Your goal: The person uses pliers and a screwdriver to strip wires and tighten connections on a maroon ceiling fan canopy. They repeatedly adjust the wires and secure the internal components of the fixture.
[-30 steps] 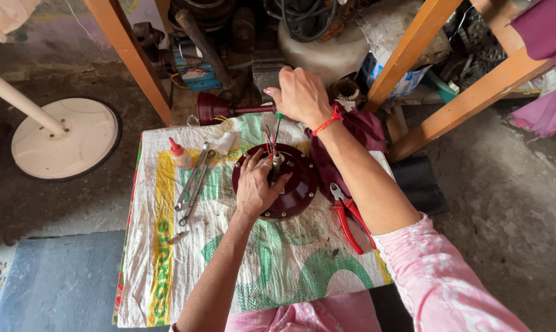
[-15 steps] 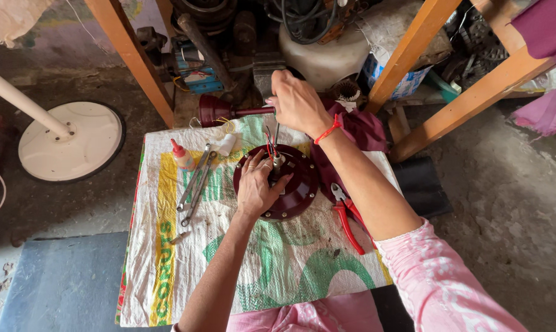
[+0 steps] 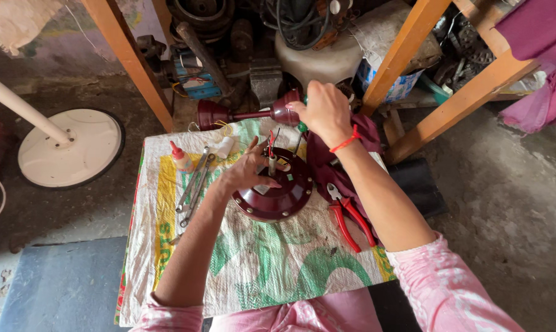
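Note:
A maroon round fan housing (image 3: 278, 200) lies on a woven sack (image 3: 259, 264), with a metal shaft and red and black wires standing up from its middle. My left hand (image 3: 248, 172) rests on its top and grips it, fingers by the shaft. My right hand (image 3: 323, 110) reaches over the far edge of the sack, closed around a green-handled tool (image 3: 301, 128) whose thin shaft points down at the housing. Just beyond it lies a maroon rod with two cup-shaped covers (image 3: 247, 114).
Red-handled pliers (image 3: 352, 222) lie right of the housing beside a maroon cloth (image 3: 327, 166). Spanners (image 3: 195, 181), a small red-capped bottle (image 3: 181, 157) and a white roll (image 3: 226, 147) lie at the left. Orange wooden legs (image 3: 133, 64), a white round stand base (image 3: 69, 147), and clutter stand behind.
My right hand has shifted a little to the right and nearer with the green-handled tool. My left hand stays on the housing.

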